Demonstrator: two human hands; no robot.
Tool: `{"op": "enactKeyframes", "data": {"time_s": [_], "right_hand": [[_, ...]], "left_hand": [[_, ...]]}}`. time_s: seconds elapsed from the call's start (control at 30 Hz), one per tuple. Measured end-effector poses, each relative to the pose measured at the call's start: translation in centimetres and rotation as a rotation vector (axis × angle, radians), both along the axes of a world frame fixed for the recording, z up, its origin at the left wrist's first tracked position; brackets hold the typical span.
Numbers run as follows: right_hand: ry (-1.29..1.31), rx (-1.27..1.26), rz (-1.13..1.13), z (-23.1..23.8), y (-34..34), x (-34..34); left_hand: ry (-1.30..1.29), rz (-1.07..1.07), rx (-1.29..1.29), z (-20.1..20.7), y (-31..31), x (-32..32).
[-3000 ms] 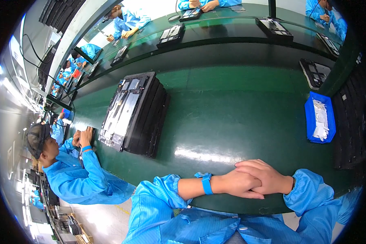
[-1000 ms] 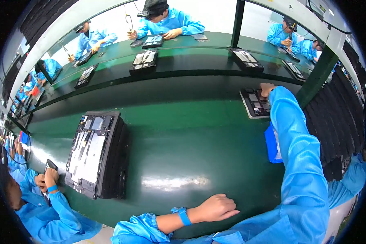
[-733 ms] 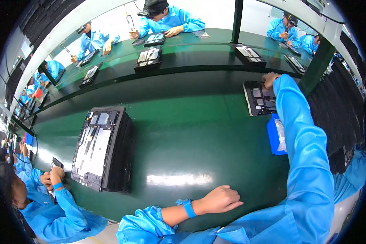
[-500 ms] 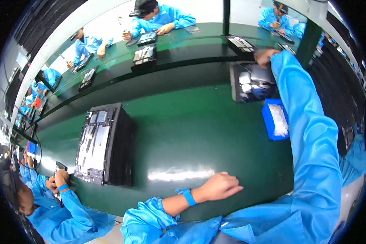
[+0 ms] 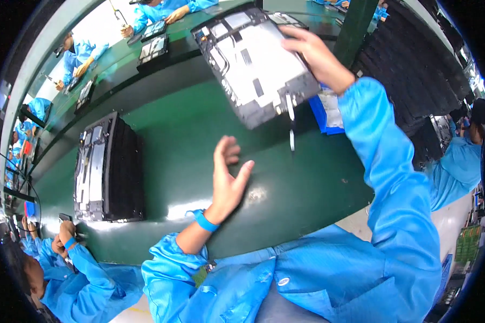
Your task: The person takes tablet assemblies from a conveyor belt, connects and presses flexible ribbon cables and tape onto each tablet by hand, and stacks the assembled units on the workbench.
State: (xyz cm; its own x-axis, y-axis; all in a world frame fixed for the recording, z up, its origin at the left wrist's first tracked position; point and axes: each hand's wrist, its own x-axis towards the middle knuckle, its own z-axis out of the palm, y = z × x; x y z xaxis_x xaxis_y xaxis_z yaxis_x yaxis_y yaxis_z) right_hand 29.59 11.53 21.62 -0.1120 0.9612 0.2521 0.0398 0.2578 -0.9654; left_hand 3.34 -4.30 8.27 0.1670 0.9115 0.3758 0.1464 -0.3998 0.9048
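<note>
My right hand (image 5: 322, 58) grips the right edge of a flat tablet-like electronic assembly (image 5: 258, 64), holding it tilted above the far part of the table. Its face shows silver plates, black strips and a dark frame; a thin white-and-black strip (image 5: 291, 121) dangles from its lower edge. Below and left of it, my left hand (image 5: 229, 177) is raised over the table, fingers apart, touching nothing. A blue wristband (image 5: 203, 220) circles that wrist. Partly hidden behind the held assembly and my right forearm sits a blue bin (image 5: 320, 116) with white contents.
On the left of the green table (image 5: 172, 134) stands a tall stack of similar assemblies (image 5: 113, 172). A shelf edge runs along the back, with more assemblies (image 5: 153, 49) beyond it. A co-worker (image 5: 86, 274) in blue works close at the left; others sit across.
My right hand has brought the assembly from the far right, toward the middle and up off the table. My left hand has lifted and spread its fingers. The view has shifted right.
</note>
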Motion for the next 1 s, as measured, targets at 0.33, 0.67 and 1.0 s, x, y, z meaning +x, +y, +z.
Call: {"op": "enactKeyframes", "data": {"time_s": [0.33, 0.67, 1.0], "right_hand": [[0.329, -0.440, -0.111, -11.9, -14.1, -2.8], [-0.075, -0.152, -0.166, -15.6, -17.7, -2.7], [-0.588, 0.090, -0.121, -13.6, -17.9, -2.1]], "left_hand": [[0.131, -0.059, -0.365, 1.0, -7.4, -0.5], [0.773, 0.017, -0.044, 0.9, -10.0, 0.0], [0.824, 0.041, -0.040, 0.9, -10.2, 1.5]]}}
